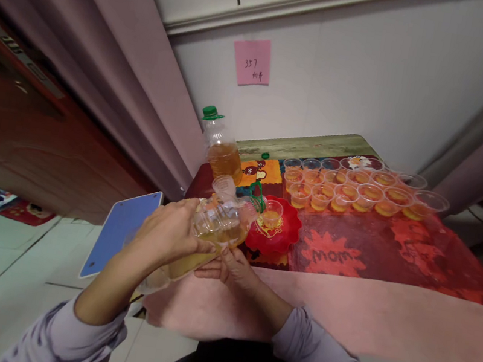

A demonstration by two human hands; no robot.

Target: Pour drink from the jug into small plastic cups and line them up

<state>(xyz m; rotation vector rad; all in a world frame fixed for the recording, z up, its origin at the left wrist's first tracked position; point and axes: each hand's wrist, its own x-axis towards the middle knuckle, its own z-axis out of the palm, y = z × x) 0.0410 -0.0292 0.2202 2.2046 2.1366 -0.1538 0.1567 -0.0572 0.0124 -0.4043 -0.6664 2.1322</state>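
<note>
A clear plastic bottle (192,262) of yellowish liquid lies tilted in my hands, its mouth toward the table. My left hand (170,228) is wrapped over the bottle's body from above. From below, my right hand (234,268) supports it nearer the neck, thumb against its side. A green plastic piece (257,196) shows by the bottle's mouth. Just beyond the mouth, a small clear cup (272,213) with a little yellow-orange content stands on a red scalloped plate (285,240). Another clear cup (224,187) shows behind the bottle.
Several clear cups (347,195) with yellow-orange contents stand in rows at the back right. A large bottle (224,157) with a green cap-like top stands at the back left, with a small green cap (265,155) nearby. A pink cloth (340,310) covers the table's front edge.
</note>
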